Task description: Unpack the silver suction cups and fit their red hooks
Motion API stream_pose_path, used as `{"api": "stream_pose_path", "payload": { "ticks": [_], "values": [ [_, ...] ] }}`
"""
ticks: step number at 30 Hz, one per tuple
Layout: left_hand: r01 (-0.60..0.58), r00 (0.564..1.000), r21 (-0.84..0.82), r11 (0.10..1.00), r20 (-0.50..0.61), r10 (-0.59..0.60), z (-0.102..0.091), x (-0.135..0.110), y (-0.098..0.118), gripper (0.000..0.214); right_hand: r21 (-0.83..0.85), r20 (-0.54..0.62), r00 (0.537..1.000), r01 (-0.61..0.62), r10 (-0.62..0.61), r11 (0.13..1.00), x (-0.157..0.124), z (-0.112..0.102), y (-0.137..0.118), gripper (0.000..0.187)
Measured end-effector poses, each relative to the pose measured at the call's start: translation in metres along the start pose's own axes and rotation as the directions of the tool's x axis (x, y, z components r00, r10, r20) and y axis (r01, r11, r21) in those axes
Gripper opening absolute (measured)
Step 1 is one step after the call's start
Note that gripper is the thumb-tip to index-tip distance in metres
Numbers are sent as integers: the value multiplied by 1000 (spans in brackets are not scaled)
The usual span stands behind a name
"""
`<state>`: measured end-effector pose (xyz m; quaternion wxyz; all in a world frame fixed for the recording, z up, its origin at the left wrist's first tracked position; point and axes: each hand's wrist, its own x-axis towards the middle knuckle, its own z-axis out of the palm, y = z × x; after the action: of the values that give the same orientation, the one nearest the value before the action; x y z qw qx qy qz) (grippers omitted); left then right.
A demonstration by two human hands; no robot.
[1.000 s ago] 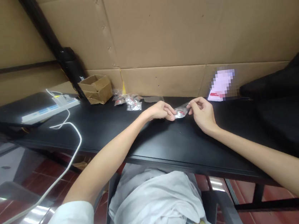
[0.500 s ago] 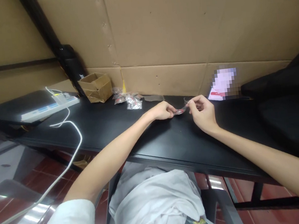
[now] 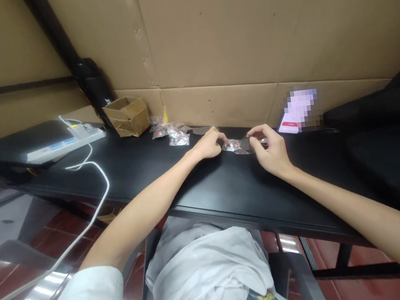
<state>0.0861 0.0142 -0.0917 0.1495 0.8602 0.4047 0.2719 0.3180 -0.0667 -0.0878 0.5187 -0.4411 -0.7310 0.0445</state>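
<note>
A small clear plastic bag [image 3: 234, 146] with something shiny and red inside stretches low over the black table between my hands. My left hand [image 3: 209, 145] is curled at the bag's left end, its bent fingertips on the plastic. At the other end my right hand [image 3: 271, 151] pinches the bag's edge between thumb and fingers. Something shiny shows behind the right fingers, too covered to name. Left of my hands lies a pile of similar small bags [image 3: 179, 137] with silvery and red contents. Behind my left hand, a flat clear strip [image 3: 199, 130] is partly hidden.
A small open cardboard box [image 3: 130, 121] stands by a black bottle [image 3: 96, 87]. Farther left is a white power strip [image 3: 64, 145] with a trailing white cable [image 3: 103, 173]. A lit phone [image 3: 294, 110] leans at the cardboard wall [image 3: 209, 38]. Dark fabric [image 3: 394, 147] covers the right side.
The plastic bag has gone from tilted and edge-on to lying flatter, its red contents now clearer. My left hand has shifted slightly left and its fingers have loosened a little.
</note>
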Motion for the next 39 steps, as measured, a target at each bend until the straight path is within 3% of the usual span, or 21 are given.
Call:
{"api": "stream_pose_path", "payload": {
  "ticks": [2,5,8,11,14,16,19,22,24,26,30,35,39],
  "values": [
    [31,999,-17,999,-29,-31,0,1,0,37,-115,73,997,16,-8,993,2,4,9,15],
    [78,997,-89,993,-16,-79,5,2,-2,25,-293,254,964,4,74,956,1,8,24,12],
    [90,996,-119,989,-8,-92,10,2,-4,37,-358,335,937,32,96,933,-1,9,32,14],
    [168,986,-85,982,-7,-169,10,2,-3,45,-301,354,934,54,59,952,0,8,30,15],
    [236,972,-86,968,36,-234,6,2,-1,29,-139,403,910,-38,92,990,1,7,21,15],
    [215,976,-107,971,58,-210,4,2,0,24,-63,444,889,-94,112,994,-1,7,14,17],
    [104,994,-103,989,49,-100,4,3,0,26,-20,393,917,-70,72,997,-3,9,6,17],
    [-26,998,-79,997,60,31,4,3,0,32,-44,193,981,-15,24,999,-1,8,6,17],
    [-91,992,-81,993,81,98,5,3,2,33,-74,105,994,-31,39,997,2,6,11,20],
    [-138,985,-89,986,89,146,5,2,4,34,-88,136,986,-87,99,992,5,5,20,22],
    [-143,985,-77,987,85,149,7,0,4,31,-71,309,929,-193,205,979,8,6,35,19],
    [-67,985,-82,994,153,79,6,2,0,24,19,322,909,-287,266,958,7,8,40,16],
    [-37,988,-116,993,142,53,7,4,-2,23,44,325,900,-321,290,946,7,8,38,17]
  ]
}}
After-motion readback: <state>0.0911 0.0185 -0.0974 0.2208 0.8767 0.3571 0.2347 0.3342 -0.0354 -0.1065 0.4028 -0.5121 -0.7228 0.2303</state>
